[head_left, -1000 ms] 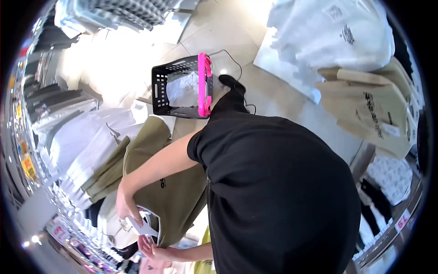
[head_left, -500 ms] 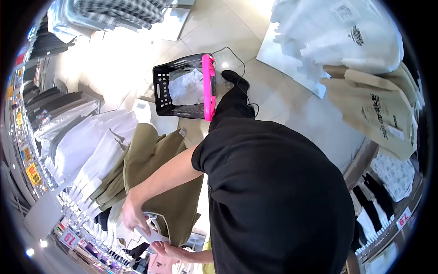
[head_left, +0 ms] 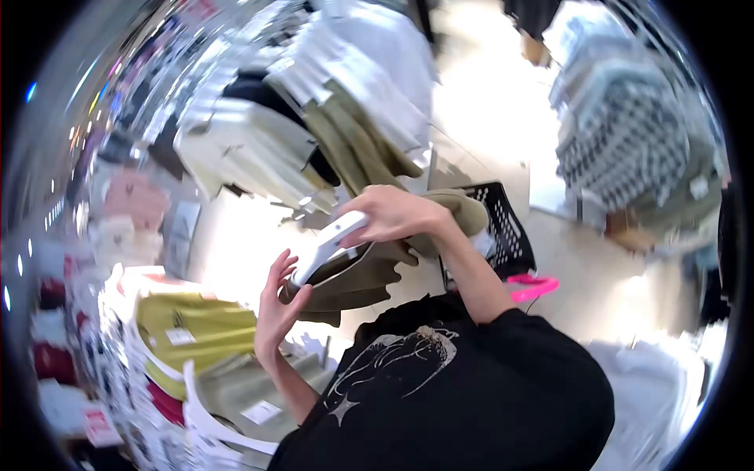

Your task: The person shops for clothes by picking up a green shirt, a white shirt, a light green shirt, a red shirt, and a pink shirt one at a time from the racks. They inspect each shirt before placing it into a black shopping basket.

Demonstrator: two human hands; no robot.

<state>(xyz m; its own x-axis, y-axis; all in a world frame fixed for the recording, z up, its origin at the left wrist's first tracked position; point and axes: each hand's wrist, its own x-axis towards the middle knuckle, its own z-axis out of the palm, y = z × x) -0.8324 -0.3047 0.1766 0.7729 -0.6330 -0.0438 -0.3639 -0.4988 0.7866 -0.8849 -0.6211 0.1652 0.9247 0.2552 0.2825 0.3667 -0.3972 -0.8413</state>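
Pale, shiny floor tiles [head_left: 463,169] run between clothing racks in a shop, with strong glare on parts of them. Along the upper left, white garments on hangers [head_left: 373,67] hang in a dense row, next to folds of olive-green cloth [head_left: 353,137] and a cream top [head_left: 243,149]. To the upper right is a group of black-and-white checked garments [head_left: 624,141]. At the lower left hang a yellow-green top with a white tag [head_left: 196,326] and a grey-green garment with a white label [head_left: 251,392].

Near the middle, the right hand [head_left: 385,213] is closed on a thick white plastic hanger [head_left: 330,239], which slants down to the left. The hanger's lower part reaches the neck opening of a dark olive garment [head_left: 353,286], which hangs below the right hand, in front of the person's black printed shirt [head_left: 455,392].

The left hand [head_left: 276,314] is unclenched, its fingers spread; the thumb and fingers are parted around the hanger's lower end, at the edge of the garment's opening.

Beyond the right forearm, a black perforated plastic basket with a bright pink handle [head_left: 510,235] stands on the floor, partly hidden by olive cloth, with some white fabric [head_left: 485,245] showing inside.
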